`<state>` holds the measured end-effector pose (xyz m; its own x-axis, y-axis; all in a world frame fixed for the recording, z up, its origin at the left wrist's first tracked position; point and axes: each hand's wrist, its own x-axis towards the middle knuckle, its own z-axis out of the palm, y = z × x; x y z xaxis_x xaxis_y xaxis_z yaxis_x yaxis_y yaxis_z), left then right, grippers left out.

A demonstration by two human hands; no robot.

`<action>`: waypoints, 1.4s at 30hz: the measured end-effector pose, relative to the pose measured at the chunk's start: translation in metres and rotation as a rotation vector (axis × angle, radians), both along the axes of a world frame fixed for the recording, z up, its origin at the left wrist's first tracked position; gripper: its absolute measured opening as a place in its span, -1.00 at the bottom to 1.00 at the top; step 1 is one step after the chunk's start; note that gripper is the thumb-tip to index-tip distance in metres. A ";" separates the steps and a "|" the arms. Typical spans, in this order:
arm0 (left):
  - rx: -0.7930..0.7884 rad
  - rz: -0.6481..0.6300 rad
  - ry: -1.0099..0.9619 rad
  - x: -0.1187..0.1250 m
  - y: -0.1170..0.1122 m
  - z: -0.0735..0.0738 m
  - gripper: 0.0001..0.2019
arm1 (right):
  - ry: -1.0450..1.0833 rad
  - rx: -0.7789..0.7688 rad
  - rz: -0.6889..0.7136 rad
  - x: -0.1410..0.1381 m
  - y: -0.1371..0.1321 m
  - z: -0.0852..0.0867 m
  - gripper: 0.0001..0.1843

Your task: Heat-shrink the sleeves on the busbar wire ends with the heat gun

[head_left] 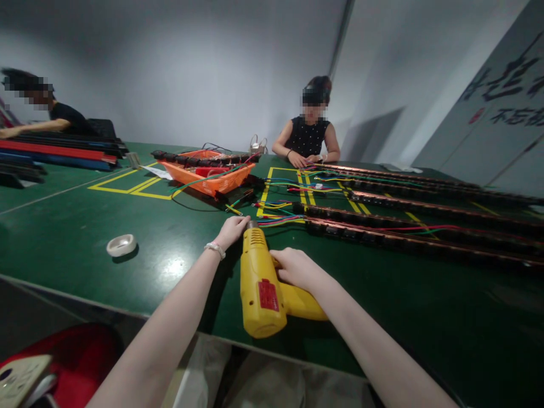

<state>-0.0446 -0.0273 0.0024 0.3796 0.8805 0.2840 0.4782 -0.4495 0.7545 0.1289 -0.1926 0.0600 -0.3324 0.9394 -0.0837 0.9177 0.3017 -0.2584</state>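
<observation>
Much of a red item is cut off at lower left, below the near edge of the desk. At centre, the right grip is wrapped around the handle of a yellow heat gun; the left grip is by its nozzle, fingertips partly hidden, so I cannot tell whether it pinches anything. Bare green surface opens left, around a white dish, and at lower right. Farther, dark wired bars run off the right edge; an orange basket sits upper centre, near a co-worker whose fingers are unclear.
</observation>
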 end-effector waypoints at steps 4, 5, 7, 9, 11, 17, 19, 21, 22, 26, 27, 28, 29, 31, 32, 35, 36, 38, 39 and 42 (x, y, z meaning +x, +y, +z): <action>-0.004 0.019 0.001 -0.001 0.001 0.001 -0.50 | -0.003 0.001 0.019 -0.003 0.002 -0.002 -0.71; -0.006 0.024 0.004 -0.001 0.001 0.001 -0.50 | -0.001 -0.004 0.023 -0.002 0.002 -0.001 -0.71; -0.010 0.031 0.003 -0.001 -0.001 0.002 -0.51 | 0.010 -0.017 0.034 0.001 0.001 0.000 -0.71; -0.008 0.026 0.006 -0.001 -0.003 0.002 -0.52 | 0.027 -0.033 0.046 0.005 0.000 0.002 -0.70; 0.003 0.008 0.016 -0.002 -0.004 0.002 -0.51 | 0.045 -0.047 0.049 0.011 -0.001 0.002 -0.69; 0.025 -0.009 0.015 -0.004 -0.003 0.000 -0.51 | 0.067 -0.077 0.009 0.034 -0.006 0.000 -0.61; 0.018 -0.021 0.018 -0.004 -0.003 0.000 -0.51 | 0.066 -0.080 -0.013 0.043 -0.008 -0.001 -0.59; 0.014 -0.033 0.016 -0.005 -0.004 0.000 -0.51 | 0.063 -0.079 -0.045 0.053 -0.010 -0.003 -0.57; 0.014 -0.037 0.016 -0.005 -0.004 0.001 -0.51 | 0.061 -0.076 -0.065 0.059 -0.011 -0.003 -0.57; 0.021 -0.036 0.017 -0.005 -0.005 0.001 -0.52 | 0.056 -0.061 -0.158 0.086 -0.012 -0.007 -0.56; 0.021 -0.031 0.018 -0.005 -0.006 0.001 -0.52 | 0.056 -0.059 -0.181 0.093 -0.012 -0.007 -0.56; 0.019 -0.026 0.016 -0.005 -0.006 0.001 -0.51 | 0.058 -0.058 -0.201 0.098 -0.013 -0.008 -0.55; 0.015 -0.023 0.014 -0.004 -0.006 0.001 -0.51 | 0.060 -0.058 -0.217 0.103 -0.013 -0.008 -0.54; 0.009 -0.024 0.011 -0.004 -0.007 0.001 -0.51 | 0.065 -0.062 -0.237 0.108 -0.014 -0.008 -0.55; 0.007 -0.025 0.010 -0.004 -0.007 0.001 -0.51 | 0.069 -0.064 -0.243 0.109 -0.015 -0.008 -0.55; 0.006 -0.017 0.011 -0.004 -0.006 0.001 -0.51 | 0.073 -0.072 -0.259 0.108 -0.017 -0.005 -0.57; 0.003 -0.012 0.011 -0.004 -0.006 0.001 -0.51 | 0.074 -0.074 -0.265 0.107 -0.018 -0.004 -0.57; -0.004 0.000 0.016 -0.003 -0.004 0.000 -0.50 | 0.075 -0.076 -0.265 0.103 -0.020 -0.003 -0.57; -0.007 0.008 0.021 -0.003 -0.003 0.000 -0.50 | 0.076 -0.078 -0.258 0.100 -0.021 -0.002 -0.57; -0.003 0.021 0.035 -0.002 -0.001 -0.002 -0.48 | 0.086 -0.094 -0.202 0.086 -0.022 -0.002 -0.58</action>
<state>-0.0469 -0.0283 0.0007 0.3702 0.8894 0.2681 0.5135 -0.4364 0.7388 0.2146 -0.2142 0.0582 -0.1483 0.9769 -0.1537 0.9305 0.0852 -0.3563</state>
